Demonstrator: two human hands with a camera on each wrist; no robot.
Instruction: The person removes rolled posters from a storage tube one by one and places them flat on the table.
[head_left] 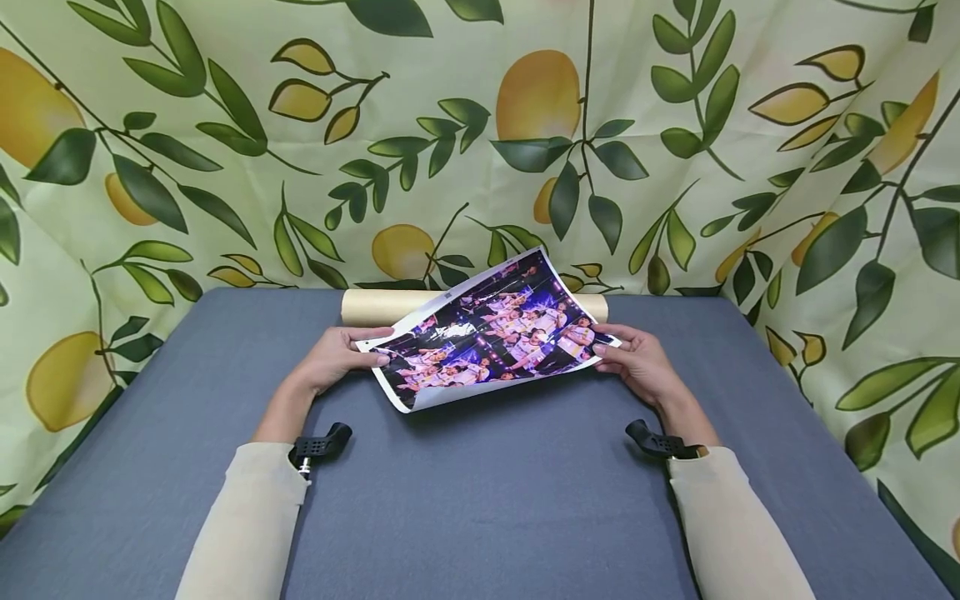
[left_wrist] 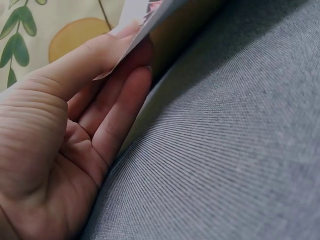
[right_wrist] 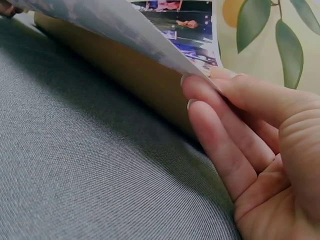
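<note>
A glossy printed photo sheet (head_left: 480, 333) with a white border hangs tilted above the table, its right end higher and its near edge bowed. It carries pictures of a group of people under purple stage light. My left hand (head_left: 333, 360) pinches its left edge between thumb and fingers. At the right edge my right hand (head_left: 637, 360) pinches a corner, thumb on top and fingers beneath. In the right wrist view the pale underside of the sheet (right_wrist: 115, 30) shows. Behind it lies a tan cardboard roll (head_left: 375, 307), its middle hidden by the sheet.
A grey-blue cloth (head_left: 480, 500) covers the table. Along its far edge and both sides hangs a curtain (head_left: 450, 183) printed with lemons and leaves. Each wrist wears a black camera mount (head_left: 322, 442).
</note>
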